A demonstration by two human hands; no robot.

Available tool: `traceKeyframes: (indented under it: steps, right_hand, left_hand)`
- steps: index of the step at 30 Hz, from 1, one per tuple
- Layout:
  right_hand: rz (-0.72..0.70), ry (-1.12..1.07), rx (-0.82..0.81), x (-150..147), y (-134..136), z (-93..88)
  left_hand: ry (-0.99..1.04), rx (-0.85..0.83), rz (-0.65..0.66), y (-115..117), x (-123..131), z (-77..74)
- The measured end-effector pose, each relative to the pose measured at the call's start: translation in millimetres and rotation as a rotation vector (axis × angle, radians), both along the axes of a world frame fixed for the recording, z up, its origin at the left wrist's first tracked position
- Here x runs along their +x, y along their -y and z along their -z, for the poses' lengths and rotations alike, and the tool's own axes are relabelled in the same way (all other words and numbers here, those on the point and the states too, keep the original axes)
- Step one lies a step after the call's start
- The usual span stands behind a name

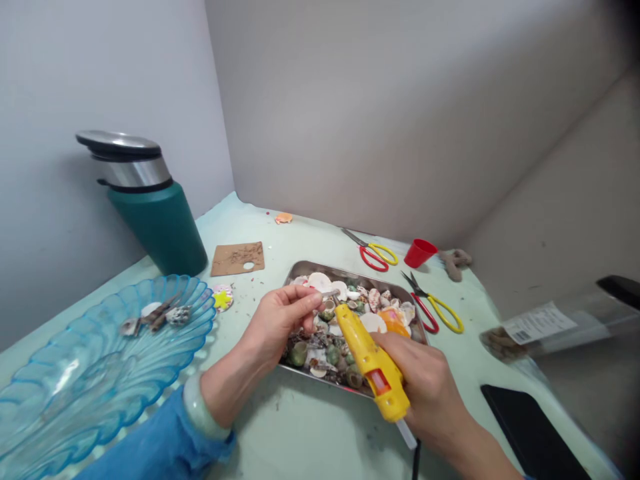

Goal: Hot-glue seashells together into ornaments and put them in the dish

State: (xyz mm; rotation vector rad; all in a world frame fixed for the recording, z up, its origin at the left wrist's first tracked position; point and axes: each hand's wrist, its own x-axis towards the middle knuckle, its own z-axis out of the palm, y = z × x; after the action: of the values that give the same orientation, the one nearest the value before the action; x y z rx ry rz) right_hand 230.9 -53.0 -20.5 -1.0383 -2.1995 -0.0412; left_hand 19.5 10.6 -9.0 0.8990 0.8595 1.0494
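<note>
My right hand [425,390] is wrapped round a yellow glue gun [373,360], its nozzle pointing up and left over a metal tray [300,270] of mixed seashells [373,320]. My left hand [280,320] pinches a small thin shell piece [330,293] right at the gun's tip, above the tray. A pale bangle sits on my left wrist, with a blue sleeve behind it.
A blue glass shell-shaped dish [90,360] with a few shells lies at the left, a green thermos [150,207] behind it. A brown card [237,258], two red-and-yellow scissors [375,253] [435,307], a red cup [419,252] and a black phone [530,433] surround the tray.
</note>
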Motion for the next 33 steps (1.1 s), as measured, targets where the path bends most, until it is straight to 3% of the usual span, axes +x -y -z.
traceKeyframes:
  steps: [33]
  right_hand:
    - [-0.010, 0.001, 0.013, -1.6, -1.5, 0.5]
  left_hand:
    - [-0.025, 0.044, 0.020, 0.2, -1.4, 1.4]
